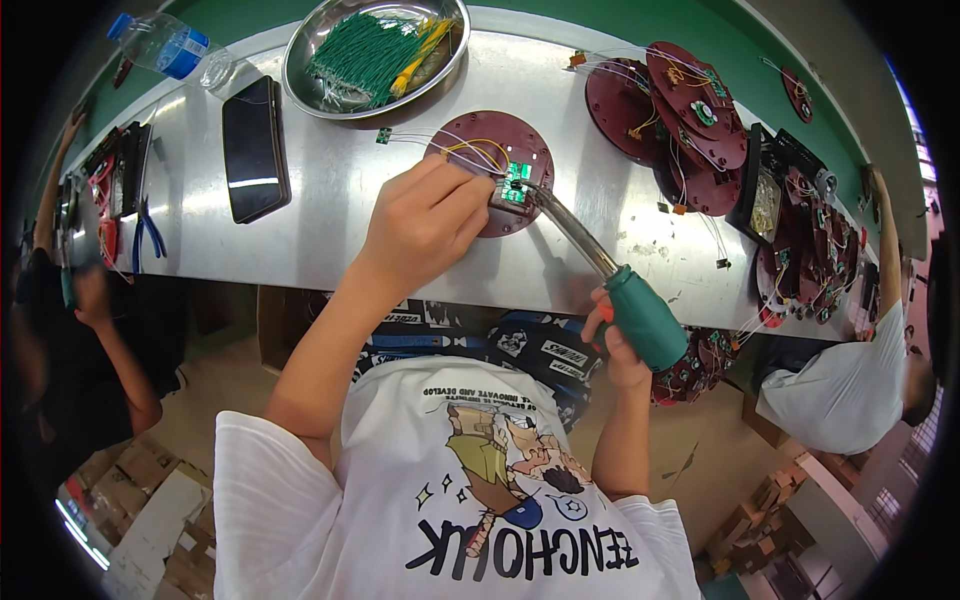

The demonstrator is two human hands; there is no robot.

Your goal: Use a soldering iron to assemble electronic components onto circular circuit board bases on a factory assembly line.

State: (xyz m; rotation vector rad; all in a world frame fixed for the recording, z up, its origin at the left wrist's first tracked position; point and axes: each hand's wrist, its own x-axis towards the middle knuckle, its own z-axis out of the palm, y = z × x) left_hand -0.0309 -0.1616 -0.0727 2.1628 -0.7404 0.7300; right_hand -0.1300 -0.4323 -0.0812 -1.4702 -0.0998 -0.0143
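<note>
A round maroon disc [520, 222] lies on the metal bench in front of me, with a small green circuit board [517, 182] on it. White and yellow wires [485, 146] run off the disc to a tiny green board [384, 136] at its left. My left hand [425, 215] rests over the disc's left side, fingers pinched beside the circuit board; what they grip is hidden. Wrapped round the green handle of a soldering iron [645, 315] is my right hand [622, 345]. The iron's bent tip reaches the circuit board and appears to touch it.
A steel bowl [291, 72] of green and yellow wires stands at the back. Left of it lie a phone [253, 150] and a plastic bottle [172, 50]. Stacked maroon discs [690, 110] fill the right, beside a black tray [757, 205]. Co-workers sit at both sides.
</note>
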